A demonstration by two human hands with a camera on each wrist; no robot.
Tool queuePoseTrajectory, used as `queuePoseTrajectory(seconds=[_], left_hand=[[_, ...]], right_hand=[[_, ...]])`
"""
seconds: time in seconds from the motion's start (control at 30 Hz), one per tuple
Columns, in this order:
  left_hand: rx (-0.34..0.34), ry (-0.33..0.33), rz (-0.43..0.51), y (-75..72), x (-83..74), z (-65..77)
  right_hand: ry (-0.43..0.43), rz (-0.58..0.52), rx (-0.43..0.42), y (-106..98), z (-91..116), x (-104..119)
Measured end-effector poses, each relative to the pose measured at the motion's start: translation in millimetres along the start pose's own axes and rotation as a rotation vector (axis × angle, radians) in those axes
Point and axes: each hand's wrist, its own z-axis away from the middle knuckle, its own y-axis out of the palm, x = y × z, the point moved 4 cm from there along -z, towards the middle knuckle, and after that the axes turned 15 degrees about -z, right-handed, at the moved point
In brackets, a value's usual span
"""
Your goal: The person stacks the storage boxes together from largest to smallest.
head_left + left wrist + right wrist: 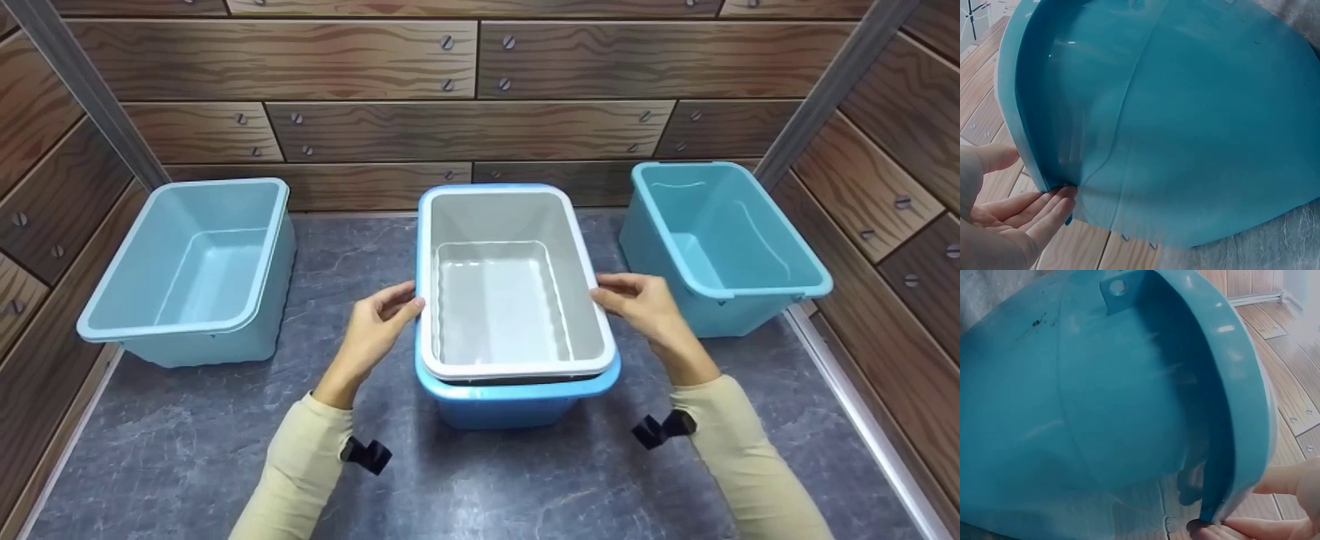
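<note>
Gripping a pair of nested bins by their opposite long sides, the two hands face each other: the left hand (373, 334) pinches the rim with its thumb against the edge and its fingers bent in beneath it, and the right hand (651, 311) does the same across from it, neither hand spread wide. The outer of the pair is a bright blue rectangular plastic bin (510, 412), its underside curving away in both wrist views, where the fingertips tuck below its rim. Inside it sits a grey rectangular plastic bin with a white rim (495, 214), pushed toward the far end so that a dark gap shows at the near edge. The pair is at the middle of the dark grey marbled table (187, 450); whether its base touches the surface cannot be told. Well apart to the left stands a pale blue rectangular plastic bin (195, 349), and to the right a deeper teal rectangular plastic bin (727, 315). Cream long sleeves (300, 450) cover the forearms, each with a black fitting (367, 454) at the wrist. Behind rises a wall of brown wood-grain planks (375, 135), with grey metal posts (94, 101) at both corners.
</note>
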Motion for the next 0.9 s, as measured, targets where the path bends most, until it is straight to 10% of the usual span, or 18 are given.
queuePoseTrajectory(seconds=[0.47, 0.9], left_hand=[[-0.182, -0.011, 0.177, -22.9, 24.8, 2.4], [-0.561, -0.052, 0.321, -51.0, 49.4, -2.4]], right_hand=[[-0.086, -0.094, -0.041, -5, 1, 23], [-0.089, -0.113, 0.032, 25, 0, 35]])
